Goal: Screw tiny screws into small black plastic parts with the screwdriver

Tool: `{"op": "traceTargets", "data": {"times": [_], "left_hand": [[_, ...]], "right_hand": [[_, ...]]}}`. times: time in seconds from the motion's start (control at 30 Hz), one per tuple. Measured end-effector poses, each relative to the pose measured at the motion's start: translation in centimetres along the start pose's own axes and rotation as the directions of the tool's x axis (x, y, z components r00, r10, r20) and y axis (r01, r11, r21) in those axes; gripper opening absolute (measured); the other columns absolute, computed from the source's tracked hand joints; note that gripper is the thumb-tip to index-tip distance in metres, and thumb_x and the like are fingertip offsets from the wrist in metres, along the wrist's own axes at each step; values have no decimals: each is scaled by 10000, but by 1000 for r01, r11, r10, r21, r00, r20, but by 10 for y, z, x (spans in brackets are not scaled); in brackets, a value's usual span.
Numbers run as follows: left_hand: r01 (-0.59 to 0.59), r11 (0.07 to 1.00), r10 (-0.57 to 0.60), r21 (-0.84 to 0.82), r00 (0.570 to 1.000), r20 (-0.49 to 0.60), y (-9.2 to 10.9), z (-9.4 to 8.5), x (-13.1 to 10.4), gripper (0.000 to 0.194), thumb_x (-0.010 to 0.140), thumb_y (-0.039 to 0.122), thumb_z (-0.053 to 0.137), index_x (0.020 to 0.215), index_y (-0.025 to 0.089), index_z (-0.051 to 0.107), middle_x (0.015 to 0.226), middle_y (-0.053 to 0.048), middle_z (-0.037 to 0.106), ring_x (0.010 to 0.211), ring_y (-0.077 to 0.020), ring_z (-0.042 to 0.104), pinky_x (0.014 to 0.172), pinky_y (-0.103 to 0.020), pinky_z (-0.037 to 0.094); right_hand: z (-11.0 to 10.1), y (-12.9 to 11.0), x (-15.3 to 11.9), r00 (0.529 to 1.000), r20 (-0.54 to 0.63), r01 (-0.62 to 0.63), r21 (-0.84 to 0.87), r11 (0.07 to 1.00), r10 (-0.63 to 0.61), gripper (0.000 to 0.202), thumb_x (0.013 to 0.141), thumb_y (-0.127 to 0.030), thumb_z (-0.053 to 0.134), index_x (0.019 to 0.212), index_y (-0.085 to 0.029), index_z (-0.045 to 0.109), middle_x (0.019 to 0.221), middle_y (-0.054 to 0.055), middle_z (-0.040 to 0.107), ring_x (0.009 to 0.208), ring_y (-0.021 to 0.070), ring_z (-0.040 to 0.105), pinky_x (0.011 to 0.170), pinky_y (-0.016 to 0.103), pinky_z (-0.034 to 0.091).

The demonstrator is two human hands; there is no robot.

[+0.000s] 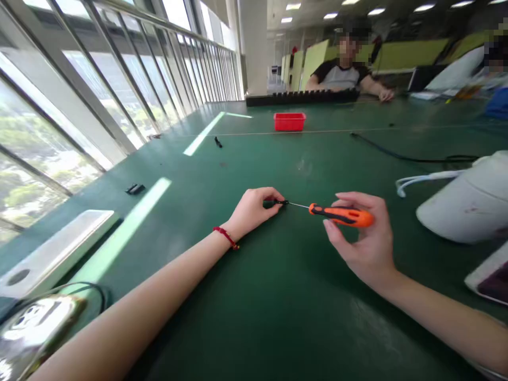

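One small black part (282, 202), mostly hidden by left hand (260, 207)

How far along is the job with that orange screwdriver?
Already done, it seems: the screwdriver is lined up, its tip at the small black piece.
In hand: the left hand pinches that piece; the right hand is around the handle.
Left: unclear; two dark parts lie apart, perhaps unrelated.
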State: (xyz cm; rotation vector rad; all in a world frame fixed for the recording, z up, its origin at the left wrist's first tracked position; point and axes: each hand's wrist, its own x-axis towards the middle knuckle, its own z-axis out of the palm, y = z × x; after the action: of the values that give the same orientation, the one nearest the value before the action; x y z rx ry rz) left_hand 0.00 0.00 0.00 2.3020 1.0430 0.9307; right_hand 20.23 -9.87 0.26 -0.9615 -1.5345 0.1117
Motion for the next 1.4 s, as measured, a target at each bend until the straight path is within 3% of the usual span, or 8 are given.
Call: {"op": "traceTargets", "data": {"times": [0.2,0.4,0.6,0.8,0.97,1.13,1.3,1.4], "left_hand": [[1,1000,-1,-10,1000,-8,1,-1,0,161,772,155,596,887,157,710,882,-16,732,820,-148,682,816,-259,553],[-6,1000,6,-15,1000,-14,1,-1,0,151,773,157,604,882,154,707,876,-17,732,809,-147,684,811,-257,555],[-6,1000,5,-22,1000,-11,0,-1,0,148,783,183,609,886,153,711,878,-23,732,811,-150,684,808,-260,557],[2,1000,-2,-12,1000,-7,0,-1,1,151,784,187,606,887,153,712,876,-25,731,806,-151,683,812,-264,557],[3,1000,-3,-11,1000,-3,1,-1,1,158,784,192,605,891,154,714,880,-30,731,808,-154,681,812,-268,558],[4,1000,-4,-16,1000,-6,2,-1,1,153,785,195,605,886,154,712,873,-28,730,806,-154,681,811,-267,557],[10,1000,-10,-14,1000,-2,2,-1,1,159,782,189,603,891,155,715,882,-30,731,811,-156,681,811,-266,557],[10,1000,-10,-16,1000,-5,2,-1,0,160,782,185,602,892,155,713,879,-28,730,808,-153,682,810,-263,557]], "right_hand": [[-2,-7,2,961,225,-151,-73,986,164,247,775,-226,649,990,-240,529,538,-80,477,440,95,463,426,235,380],[-1,-4,4,999,51,8,0,1000,-8,410,743,-165,664,1117,-259,525,915,33,586,783,162,617,687,304,534],[-3,-5,2,967,217,-134,-24,991,136,298,781,-217,655,1048,-255,530,562,-81,455,437,87,442,433,230,397],[-1,-3,3,998,55,-44,-3,999,44,461,749,-185,673,1174,-259,511,892,23,567,775,156,598,709,315,530],[-2,-5,4,965,205,-165,-13,986,164,309,786,-223,654,1069,-258,534,584,-69,482,464,102,485,439,242,419],[-2,-6,5,995,69,-67,-14,998,67,421,730,-175,682,1107,-260,514,812,2,582,711,160,611,659,312,526],[-2,-6,4,965,202,-168,-27,985,170,285,784,-223,647,1039,-251,521,552,-80,465,447,100,472,439,246,405],[-2,-6,4,986,139,-92,-41,995,96,277,771,-191,650,1018,-248,538,694,-30,567,590,122,580,553,260,491]]}}
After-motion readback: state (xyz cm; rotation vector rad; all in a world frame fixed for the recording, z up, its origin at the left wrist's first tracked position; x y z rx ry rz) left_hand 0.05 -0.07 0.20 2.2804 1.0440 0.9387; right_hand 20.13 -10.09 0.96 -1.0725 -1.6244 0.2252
